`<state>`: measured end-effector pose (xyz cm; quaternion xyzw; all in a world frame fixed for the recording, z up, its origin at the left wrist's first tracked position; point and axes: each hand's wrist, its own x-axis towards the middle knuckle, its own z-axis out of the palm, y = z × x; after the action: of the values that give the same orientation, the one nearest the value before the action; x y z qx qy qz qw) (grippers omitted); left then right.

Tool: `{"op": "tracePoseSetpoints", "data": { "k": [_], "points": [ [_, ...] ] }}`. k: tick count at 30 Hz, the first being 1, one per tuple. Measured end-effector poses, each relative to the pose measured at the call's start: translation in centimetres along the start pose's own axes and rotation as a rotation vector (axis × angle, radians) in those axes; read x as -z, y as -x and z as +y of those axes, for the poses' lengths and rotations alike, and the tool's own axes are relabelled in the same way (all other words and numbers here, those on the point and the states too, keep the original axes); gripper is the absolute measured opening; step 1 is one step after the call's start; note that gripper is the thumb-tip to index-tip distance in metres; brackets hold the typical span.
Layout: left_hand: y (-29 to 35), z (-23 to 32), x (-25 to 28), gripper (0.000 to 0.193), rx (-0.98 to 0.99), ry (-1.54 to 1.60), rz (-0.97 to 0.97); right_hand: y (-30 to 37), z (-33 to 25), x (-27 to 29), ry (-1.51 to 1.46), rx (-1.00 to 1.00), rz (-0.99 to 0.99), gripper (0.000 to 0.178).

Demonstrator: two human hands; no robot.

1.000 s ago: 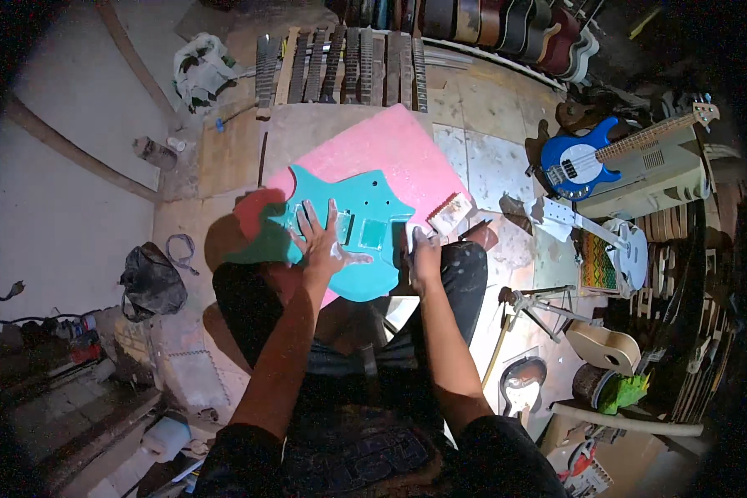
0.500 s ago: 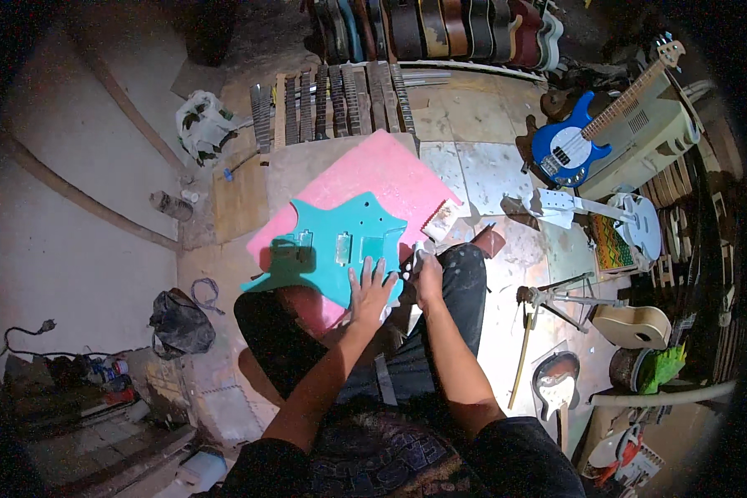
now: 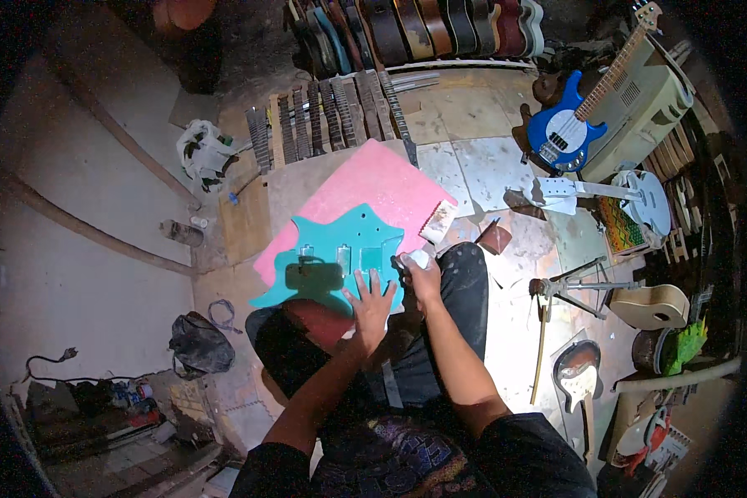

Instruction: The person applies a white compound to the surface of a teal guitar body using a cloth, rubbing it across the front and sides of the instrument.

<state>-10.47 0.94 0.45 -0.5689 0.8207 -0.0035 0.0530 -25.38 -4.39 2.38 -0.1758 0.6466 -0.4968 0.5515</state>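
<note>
A turquoise electric guitar body (image 3: 328, 228) with routed cavities lies across my lap, over a pink sheet (image 3: 373, 174). My left hand (image 3: 371, 309) rests flat near the body's lower edge, fingers spread. Something white shows under the heel of that palm; its kind is unclear. At the body's right end my right hand (image 3: 424, 280) is closed around a small white folded piece (image 3: 415, 259), pressed against the edge. Whether that piece is paper or cloth I cannot tell. A pale piece with a jagged edge (image 3: 440, 221) lies on the sheet's right corner.
A brown curled sheet (image 3: 495, 239) lies right of my knee. Several guitar necks (image 3: 332, 112) are lined up ahead, with guitar bodies (image 3: 407, 33) behind. A blue bass (image 3: 563, 137), a white guitar (image 3: 651, 203) and a metal stand (image 3: 577, 286) are at the right. A dark bag (image 3: 201, 344) sits left.
My right hand has shifted slightly along the body's right edge with the white piece. My left hand stays spread on the body. The whole view has tilted a little.
</note>
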Motion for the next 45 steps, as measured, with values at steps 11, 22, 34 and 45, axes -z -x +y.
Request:
{"op": "tracePoseSetpoints", "data": {
  "k": [11,22,34,45],
  "points": [
    [1.4,-7.1,-1.9,0.074,-0.122,0.127,-0.188,-0.5,1.3,-1.2,-0.02,0.105,0.034,0.03],
    [1.0,-11.4,8.7,0.084,-0.413,-0.015,-0.104,2.1,-0.4,0.1,0.527,0.684,0.061,0.036],
    [-4.9,-11.0,17.9,0.087,-0.43,0.12,-0.342,3.9,0.4,-0.4,0.554,0.781,-0.316,0.063],
    [-5.0,-12.0,18.0,0.088,-0.533,0.211,-0.057,1.3,-0.8,-0.1,0.651,0.791,-0.276,0.055]
  ]
}}
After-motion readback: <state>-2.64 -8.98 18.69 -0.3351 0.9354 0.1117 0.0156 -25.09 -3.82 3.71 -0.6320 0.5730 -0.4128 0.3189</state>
